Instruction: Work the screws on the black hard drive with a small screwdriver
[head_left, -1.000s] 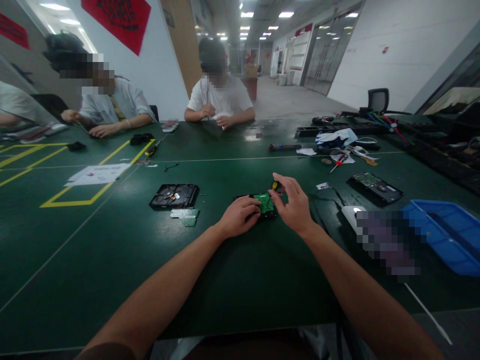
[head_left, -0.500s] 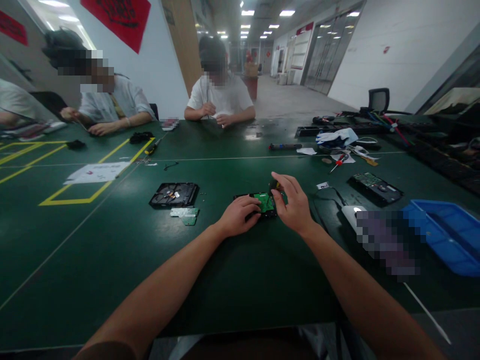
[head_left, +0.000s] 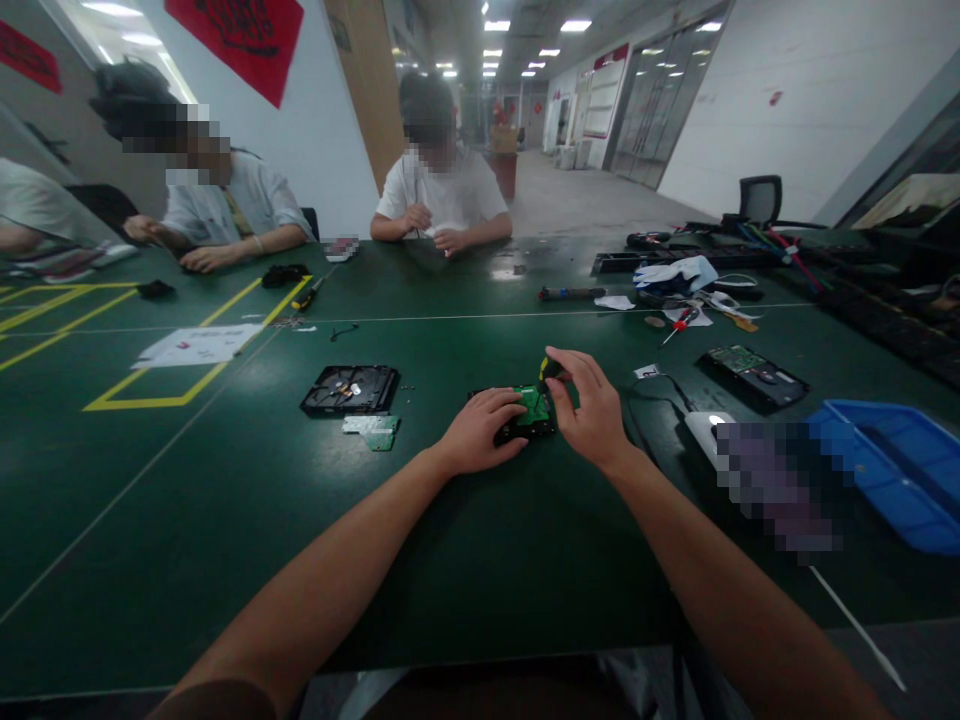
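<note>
Right at centre frame, the right hand (head_left: pixel 583 402) pinches a yellow-and-black screwdriver (head_left: pixel 547 373); the left hand (head_left: pixel 481 430) clasps a boxy black metal hard drive (head_left: pixel 537 429) on the dark-green counter (head_left: pixel 555 560). Probably dense, rigid, slick-sided: grip its edges, I'd say, sparing that fragile green circuit board (head_left: pixel 534 401).

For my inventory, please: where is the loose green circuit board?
In the head view, the loose circuit board lies on the table, left of the left hand, just nearer than the leftmost black drive.

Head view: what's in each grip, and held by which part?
Right grip: screwdriver, by its handle. Left grip lies on the green-boarded drive; whether it clasps an edge can't be told.
</note>
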